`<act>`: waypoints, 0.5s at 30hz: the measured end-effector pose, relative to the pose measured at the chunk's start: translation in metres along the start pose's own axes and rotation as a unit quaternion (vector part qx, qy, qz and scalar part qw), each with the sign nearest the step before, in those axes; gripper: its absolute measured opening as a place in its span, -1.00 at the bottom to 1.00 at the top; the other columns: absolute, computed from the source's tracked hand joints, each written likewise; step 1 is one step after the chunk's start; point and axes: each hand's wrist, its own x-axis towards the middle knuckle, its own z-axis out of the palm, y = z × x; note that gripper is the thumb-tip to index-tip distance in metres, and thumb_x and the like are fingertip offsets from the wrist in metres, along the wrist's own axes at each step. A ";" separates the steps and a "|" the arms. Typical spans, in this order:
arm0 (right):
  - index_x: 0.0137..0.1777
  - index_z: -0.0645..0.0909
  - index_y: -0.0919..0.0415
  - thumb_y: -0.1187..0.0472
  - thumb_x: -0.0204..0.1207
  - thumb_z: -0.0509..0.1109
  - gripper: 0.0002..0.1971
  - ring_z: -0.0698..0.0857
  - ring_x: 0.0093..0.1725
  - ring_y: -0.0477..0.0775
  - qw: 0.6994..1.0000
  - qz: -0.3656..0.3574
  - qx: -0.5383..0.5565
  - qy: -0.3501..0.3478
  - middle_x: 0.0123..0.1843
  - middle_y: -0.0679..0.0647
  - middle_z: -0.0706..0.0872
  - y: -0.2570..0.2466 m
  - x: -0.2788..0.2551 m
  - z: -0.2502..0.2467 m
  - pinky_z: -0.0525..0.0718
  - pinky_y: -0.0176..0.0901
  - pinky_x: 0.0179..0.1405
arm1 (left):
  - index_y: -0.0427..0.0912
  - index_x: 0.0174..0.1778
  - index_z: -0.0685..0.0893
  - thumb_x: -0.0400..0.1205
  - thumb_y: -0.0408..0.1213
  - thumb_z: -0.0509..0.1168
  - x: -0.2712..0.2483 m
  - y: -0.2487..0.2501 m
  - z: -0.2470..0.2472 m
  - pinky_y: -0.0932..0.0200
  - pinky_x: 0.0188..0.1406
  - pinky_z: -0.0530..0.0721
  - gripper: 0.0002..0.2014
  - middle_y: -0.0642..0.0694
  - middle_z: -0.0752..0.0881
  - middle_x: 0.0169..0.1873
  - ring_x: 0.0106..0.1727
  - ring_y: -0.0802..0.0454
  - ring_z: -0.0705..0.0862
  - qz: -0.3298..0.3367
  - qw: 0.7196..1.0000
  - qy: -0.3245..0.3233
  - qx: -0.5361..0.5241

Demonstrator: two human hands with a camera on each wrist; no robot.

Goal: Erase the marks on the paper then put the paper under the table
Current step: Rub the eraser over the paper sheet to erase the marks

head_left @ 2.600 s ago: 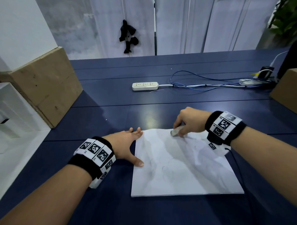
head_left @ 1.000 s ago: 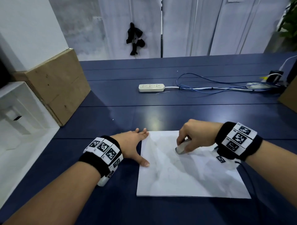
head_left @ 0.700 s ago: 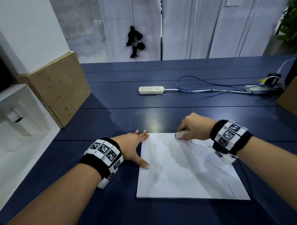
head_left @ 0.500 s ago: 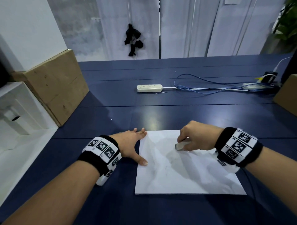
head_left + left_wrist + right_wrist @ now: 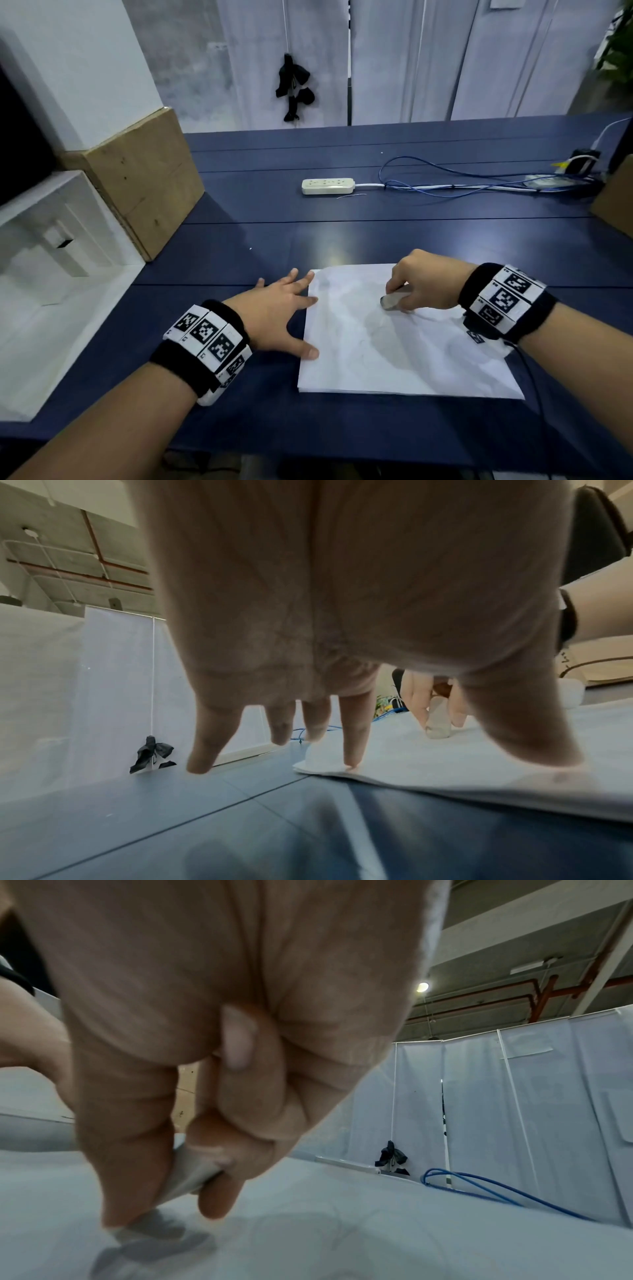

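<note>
A white sheet of paper (image 5: 394,346) with faint grey pencil marks lies on the dark blue table (image 5: 308,233). My left hand (image 5: 281,311) lies flat with spread fingers, its index finger and thumb pressing the paper's left edge (image 5: 377,761). My right hand (image 5: 421,281) grips a grey-white eraser (image 5: 392,300) and presses its tip on the upper middle of the sheet. In the right wrist view the thumb and fingers pinch the eraser (image 5: 185,1172) against the paper (image 5: 377,1231). The left wrist view shows the eraser (image 5: 437,721) upright on the sheet.
A wooden box (image 5: 144,178) stands at the table's left edge beside white shelving (image 5: 44,260). A white power strip (image 5: 327,186) and blue cables (image 5: 462,178) lie farther back. A cardboard box (image 5: 616,202) sits at the right. White curtains hang behind.
My right hand has rubbed the eraser back and forth over the upper part of the sheet, now a little nearer me than 0.7 s ago. The left hand has stayed on the paper's left edge.
</note>
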 end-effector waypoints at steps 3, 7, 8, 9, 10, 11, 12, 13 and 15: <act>-0.09 0.80 -0.02 -0.38 0.17 0.13 -0.40 0.73 -0.09 0.14 1.000 0.007 0.003 0.002 -0.20 0.06 0.80 0.001 0.001 0.000 0.75 0.10 -0.10 | 0.07 0.73 0.06 0.31 0.49 0.37 -0.007 -0.001 0.002 -0.48 0.61 -0.10 0.14 0.15 -0.27 0.70 0.69 0.11 -0.36 0.001 1.000 -0.013 0.004; -0.08 0.78 -0.08 -0.25 0.29 0.23 -0.59 0.71 -0.16 0.05 0.999 -0.008 -0.006 0.037 -0.23 -0.03 0.78 -0.015 -0.002 -0.004 0.75 0.02 -0.19 | 0.00 0.72 0.10 0.30 0.40 0.46 -0.004 -0.004 0.005 -0.36 0.66 -0.04 0.16 0.20 -0.10 0.71 0.70 0.17 -0.25 0.018 0.999 -0.006 -0.035; -0.05 0.79 -0.10 -0.22 0.30 0.25 -0.61 0.69 -0.18 -0.01 0.999 -0.024 0.008 0.048 -0.22 -0.08 0.78 -0.025 -0.001 -0.006 0.72 -0.04 -0.19 | -0.01 0.72 0.11 0.29 0.39 0.48 -0.002 -0.004 0.005 -0.27 0.68 0.00 0.16 0.20 -0.06 0.71 0.71 0.16 -0.20 0.020 0.999 -0.004 -0.043; -0.01 0.79 -0.12 -0.24 0.30 0.26 -0.59 0.67 -0.19 -0.07 0.997 -0.042 0.028 0.050 -0.22 -0.13 0.77 -0.035 -0.001 -0.007 0.69 -0.11 -0.18 | -0.01 0.72 0.12 0.27 0.38 0.50 -0.001 -0.005 0.005 -0.15 0.70 0.06 0.17 0.20 -0.02 0.71 0.72 0.16 -0.13 0.021 0.999 -0.001 -0.050; 0.02 0.79 -0.14 -0.25 0.31 0.30 -0.60 0.66 -0.19 -0.10 0.996 -0.058 0.044 0.044 -0.22 -0.17 0.76 -0.045 0.002 -0.005 0.67 -0.15 -0.16 | -0.02 0.72 0.13 0.25 0.37 0.52 0.001 -0.005 0.005 -0.03 0.69 0.10 0.19 0.20 0.03 0.71 0.72 0.15 -0.05 0.022 0.998 0.003 -0.056; 0.05 0.80 -0.13 -0.21 0.35 0.38 -0.65 0.64 -0.19 -0.12 0.996 -0.068 0.051 0.035 -0.21 -0.20 0.74 -0.054 0.005 -0.003 0.67 -0.16 -0.12 | -0.03 0.71 0.13 0.23 0.38 0.53 0.002 -0.006 0.005 0.06 0.68 0.15 0.21 0.19 0.08 0.70 0.71 0.15 0.03 0.022 0.998 0.009 -0.061; 0.06 0.80 -0.10 -0.14 0.40 0.45 -0.71 0.62 -0.18 -0.13 0.996 -0.075 0.047 0.027 -0.18 -0.18 0.75 -0.061 0.010 0.002 0.68 -0.12 -0.08 | -0.04 0.71 0.16 0.19 0.39 0.54 0.003 -0.007 0.005 0.11 0.66 0.20 0.23 0.19 0.13 0.69 0.69 0.15 0.11 0.020 0.998 0.016 -0.065; 0.08 0.80 -0.06 -0.08 0.44 0.48 -0.74 0.61 -0.16 -0.10 0.996 -0.072 0.036 0.025 -0.14 -0.14 0.77 -0.065 0.016 0.007 0.70 -0.09 -0.04 | -0.03 0.69 0.19 0.15 0.41 0.54 0.004 -0.008 0.006 0.10 0.63 0.27 0.24 0.20 0.19 0.67 0.66 0.16 0.20 0.018 0.997 0.021 -0.068; 0.10 0.80 0.02 0.01 0.47 0.48 -0.76 0.63 -0.10 0.01 0.998 -0.049 0.014 0.038 -0.06 -0.01 0.80 -0.068 0.027 0.011 0.74 0.01 0.00 | 0.00 0.64 0.25 0.05 0.47 0.52 0.006 -0.008 0.005 0.01 0.54 0.42 0.26 0.24 0.31 0.59 0.58 0.17 0.34 0.006 0.997 0.027 -0.069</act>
